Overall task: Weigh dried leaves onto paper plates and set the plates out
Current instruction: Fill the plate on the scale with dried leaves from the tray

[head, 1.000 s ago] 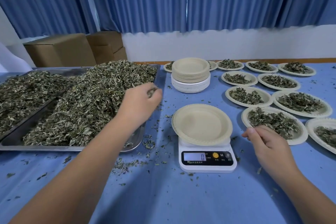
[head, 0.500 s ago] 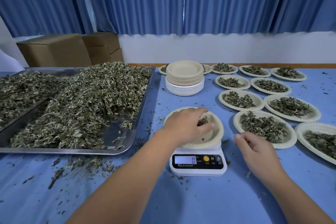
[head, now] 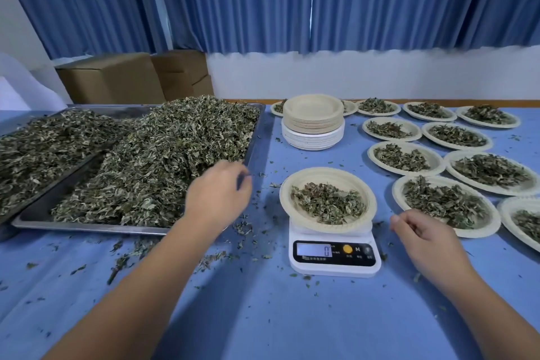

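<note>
There are twelve plates with leaves, one of them on the single scale. I count also two metal trays, one stack of empty plates and at least two cardboard boxes.

Cream paper plate of dried leaves flat atop white scale.

The white scale standing on the worktop is carrying the only legible marks. Its backlit display is showing a single digit, 0, sitting at the right end of the screen. Just right of the orange button, a capital M is standing out in light print on the black front panel. Tiny lines of characters are running under the display and beneath the buttons, but they are coming out too small and blurred to read.
</note>
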A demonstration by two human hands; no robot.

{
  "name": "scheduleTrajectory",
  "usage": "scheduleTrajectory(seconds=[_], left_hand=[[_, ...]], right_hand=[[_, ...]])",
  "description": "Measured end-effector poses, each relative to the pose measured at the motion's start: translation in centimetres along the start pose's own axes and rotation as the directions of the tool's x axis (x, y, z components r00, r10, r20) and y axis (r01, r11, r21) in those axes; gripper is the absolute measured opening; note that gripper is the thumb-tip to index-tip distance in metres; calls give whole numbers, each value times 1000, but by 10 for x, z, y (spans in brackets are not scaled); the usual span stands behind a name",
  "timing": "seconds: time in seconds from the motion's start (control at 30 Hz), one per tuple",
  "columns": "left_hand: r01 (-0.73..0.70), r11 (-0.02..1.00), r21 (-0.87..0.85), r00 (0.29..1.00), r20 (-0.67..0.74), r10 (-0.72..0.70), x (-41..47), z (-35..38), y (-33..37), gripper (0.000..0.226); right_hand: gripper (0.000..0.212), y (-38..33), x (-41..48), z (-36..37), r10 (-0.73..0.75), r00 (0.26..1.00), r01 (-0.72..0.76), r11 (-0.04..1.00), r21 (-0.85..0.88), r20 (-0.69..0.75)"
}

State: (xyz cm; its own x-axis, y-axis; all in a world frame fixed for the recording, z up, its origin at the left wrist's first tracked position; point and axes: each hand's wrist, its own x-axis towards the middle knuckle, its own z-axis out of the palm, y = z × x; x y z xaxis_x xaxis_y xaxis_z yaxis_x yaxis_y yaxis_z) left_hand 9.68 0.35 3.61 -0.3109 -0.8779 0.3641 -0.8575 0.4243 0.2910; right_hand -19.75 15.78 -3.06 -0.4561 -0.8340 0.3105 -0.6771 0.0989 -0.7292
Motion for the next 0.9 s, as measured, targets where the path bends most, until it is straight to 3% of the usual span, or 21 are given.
scheduleTrajectory(seconds=[0.1, 0.2, 0.37, 0.47, 0.57, 0.6, 0.67, 0.73, 0.83, 0.9], left_hand=[[177, 930, 324, 984, -24, -179, -7, -9, -30, 38], [294, 837, 462, 933, 50, -356, -10, -16, -46, 47], [357, 866, 350, 842, 280, -461, -13, -14, -49, 44], [333, 937, 103, 863, 367, -347, -13, -10, -44, 35], [341, 932, -121, 907, 303, -293, -14, -11, -37, 24], [333, 940, -73, 921, 238, -307, -14, -13, -36, 24], [321, 930, 179, 932, 116, -344, -14, -17, -37, 33], [366, 857, 363, 888, 138, -438, -15, -21, -40, 48], [418, 832, 364, 798, 291, -528, -18, -17, -48, 62], [358, 894, 269, 813, 381, -440, -19, -13, -54, 64]], right_hand=[[34, -1, 0, 0, 18, 1000, -18, 1000, 3, 16], [32, -3, 1, 0, 32, 999, -32, 999, -35, 15], [32, -3, 0, 2, 33, 999, -33, 998, -60, 9], [32, -2, 1, 4, 43, 999, -42, 996, -79, 8], [32, -3, 2, 5, 42, 999, -42, 995, -89, 1], [33, -3, 2, 5, 40, 999, -40, 995, -95, 0], [33, -4, 2, 5, 39, 999, -39, 994, -102, -1], [34, -5, 2, 4, 34, 999, -34, 993, -110, -4], [35, -6, 1, 3, 25, 1000, -24, 989, -147, 4], [36, -7, 0, 4, 18, 1000, -16, 986, -167, 9]])
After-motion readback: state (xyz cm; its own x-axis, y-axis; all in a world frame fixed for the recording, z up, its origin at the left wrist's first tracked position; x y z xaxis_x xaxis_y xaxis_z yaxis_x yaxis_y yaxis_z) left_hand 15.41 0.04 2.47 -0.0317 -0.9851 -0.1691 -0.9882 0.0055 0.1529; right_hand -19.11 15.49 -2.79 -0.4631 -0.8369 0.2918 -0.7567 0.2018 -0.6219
